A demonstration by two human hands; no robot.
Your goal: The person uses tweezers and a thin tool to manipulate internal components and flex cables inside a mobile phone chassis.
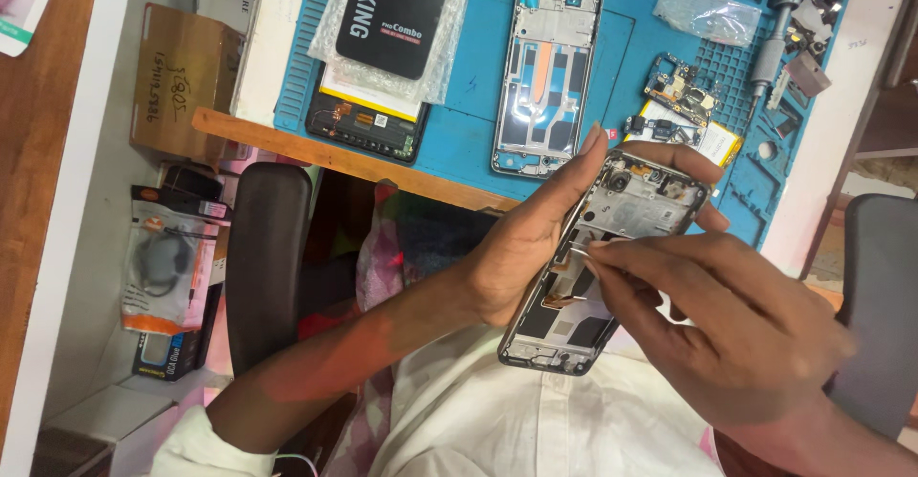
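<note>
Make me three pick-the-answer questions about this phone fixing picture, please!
1. Where is the opened phone frame that is being worked on?
A. in the left hand
B. flat on the mat
C. on the chair

2. What colour is the work mat?
A. red
B. blue
C. yellow

3. What are the right hand fingertips doing?
A. resting on the mat
B. making a fist
C. pinching at the frame's inside

Answers: 1 A, the left hand cradles it; 2 B, the mat is blue; 3 C, fingertips meet inside the frame.

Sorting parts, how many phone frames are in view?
2. One frame lies on the blue mat; the other frame is held in the left hand while the right hand picks at it. More may be hidden under the packaging.
</note>
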